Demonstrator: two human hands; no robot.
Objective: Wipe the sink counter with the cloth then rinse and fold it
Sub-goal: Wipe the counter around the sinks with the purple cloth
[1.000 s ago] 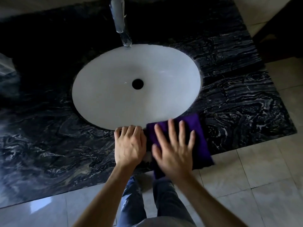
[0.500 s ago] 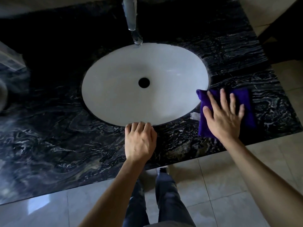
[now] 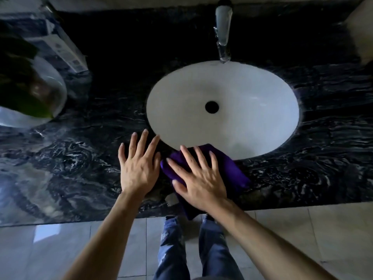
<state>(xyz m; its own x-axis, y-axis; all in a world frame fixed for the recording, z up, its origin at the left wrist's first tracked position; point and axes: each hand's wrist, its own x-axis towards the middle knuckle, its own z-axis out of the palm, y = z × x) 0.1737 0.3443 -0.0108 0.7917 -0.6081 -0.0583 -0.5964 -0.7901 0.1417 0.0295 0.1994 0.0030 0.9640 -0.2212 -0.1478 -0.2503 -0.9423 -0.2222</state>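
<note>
We've got the purple cloth (image 3: 232, 168) on the counter (image 3: 80, 168) by the sink's (image 3: 222, 102) front rim, flat under our right hand (image 3: 199, 178), fingers spread, nothing grasped; left hand (image 3: 139, 166) open flat just beside it.

The scene is dim overall. The black marble counter (image 3: 323, 178) falls nearly to pure black along its far edge, and its veining reads clearly only toward the near edge. The white sink basin (image 3: 252, 118) is the brightest area, evenly lit and slightly bluish, without harsh glare. The chrome faucet (image 3: 223, 31) carries soft highlights. A pale sheen lies on the counter's left near part, and a bright rectangular reflection sits on the glossy floor tile (image 3: 47, 232) at lower left. The potted plant (image 3: 26, 87) and the box (image 3: 64, 51) at upper left are smeared and soft. Wide-angle distortion bows the counter's front edge and stretches the forearms toward the bottom corners.
</note>
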